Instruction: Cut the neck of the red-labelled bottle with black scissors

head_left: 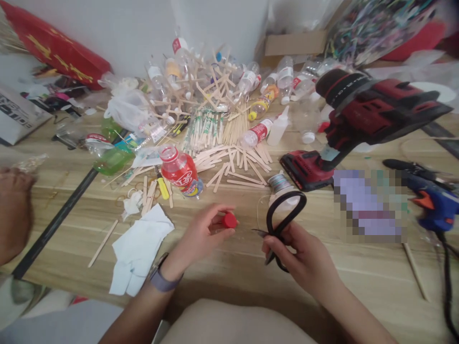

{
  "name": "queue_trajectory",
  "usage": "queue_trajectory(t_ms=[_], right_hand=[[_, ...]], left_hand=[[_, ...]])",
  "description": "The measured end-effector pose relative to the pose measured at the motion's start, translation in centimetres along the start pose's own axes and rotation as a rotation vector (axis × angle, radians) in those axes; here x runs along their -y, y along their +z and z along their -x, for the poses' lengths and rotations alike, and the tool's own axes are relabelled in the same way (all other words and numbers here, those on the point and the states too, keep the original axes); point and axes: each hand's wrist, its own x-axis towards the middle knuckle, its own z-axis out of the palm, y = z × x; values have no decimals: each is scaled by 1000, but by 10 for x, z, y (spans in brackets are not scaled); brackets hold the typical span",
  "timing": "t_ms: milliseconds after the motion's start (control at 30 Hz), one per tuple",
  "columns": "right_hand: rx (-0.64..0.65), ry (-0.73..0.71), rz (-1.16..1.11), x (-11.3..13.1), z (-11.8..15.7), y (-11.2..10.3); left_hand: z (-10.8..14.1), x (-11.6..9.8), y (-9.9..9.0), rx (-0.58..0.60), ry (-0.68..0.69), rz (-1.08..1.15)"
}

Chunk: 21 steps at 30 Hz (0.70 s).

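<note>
My left hand (206,229) pinches a red bottle cap (230,220) between thumb and fingers, just above the wooden table. In my right hand (304,253) is a pair of scissors (286,212) with large black loop handles. The hand closes around the middle of the scissors, and a short dark blade tip points left toward the cap. Behind my left hand stands an uncapped plastic bottle (179,172) with a red label. A spool of thin wire or thread (280,184) is just beyond the scissors. White paper pieces (139,248) lie left of my left wrist.
A red and black cordless drill (353,114) stands at right, near a blue glue gun (433,205). Wooden craft sticks (236,162), a white squeeze bottle (278,128) and several plastic bottles crowd the back. Another person's hand (16,210) rests at the left edge.
</note>
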Motion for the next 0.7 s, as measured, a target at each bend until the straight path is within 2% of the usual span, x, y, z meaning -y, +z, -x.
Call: queue_trajectory(t_ms=[167, 233, 333, 467, 567, 700], right_hand=[[-26, 12, 42, 3, -1, -2], [-40, 11, 37, 4, -1, -2], [-58, 16, 32, 5, 0, -2], [-68, 38, 31, 2, 1, 0], [-48, 42, 47, -2, 2, 2], [-58, 41, 80, -7, 3, 3]], left_hand=[[2, 3, 5, 21, 108, -98], [1, 5, 9, 22, 102, -71], [1, 5, 14, -60, -28, 206], [-1, -4, 20, -197, -308, 685], [-3, -13, 22, -159, -489, 923], [-2, -19, 23, -60, -509, 1087]])
